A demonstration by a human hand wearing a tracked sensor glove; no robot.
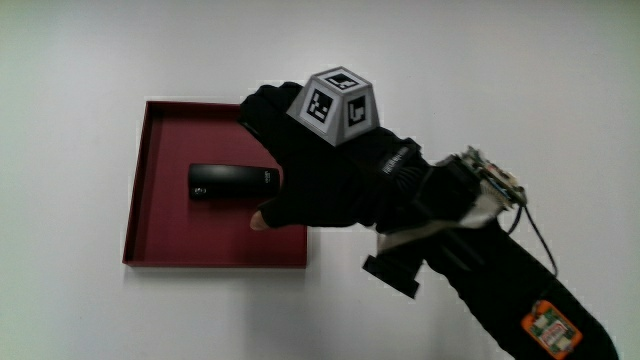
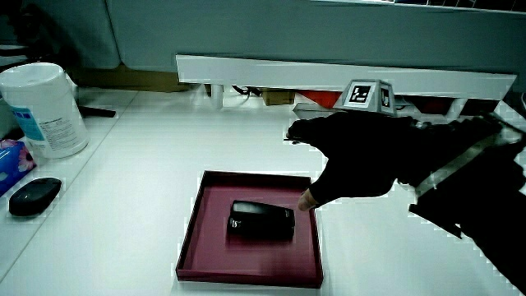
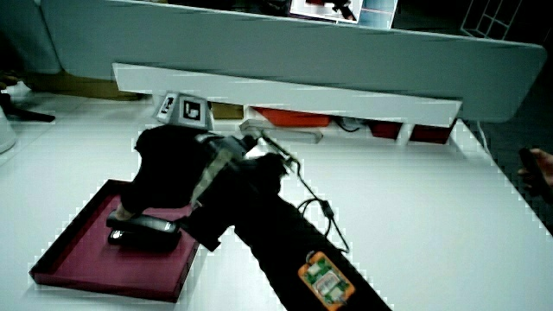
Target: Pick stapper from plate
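We see a dark red square plate [image 1: 160, 235] on the white table [image 1: 70, 60], close to the middle of the frame in the main view. The black stapler [image 1: 230, 182] lies flat at the plate's centre, resting on its floor in both side views [image 2: 261, 220] [image 3: 143, 231]. The hand [image 1: 320, 180] hovers over the plate's edge, just beside one end of the stapler, with the patterned cube [image 1: 335, 103] on its back. Its fingers [image 2: 300, 131] are stretched out and loose and grasp nothing. The thumb tip [image 1: 260, 220] points down at the stapler's end, though we cannot tell whether it touches. In a side view a white canister [image 2: 45, 111] and a black oval object [image 2: 33, 196] stand well apart from the plate.
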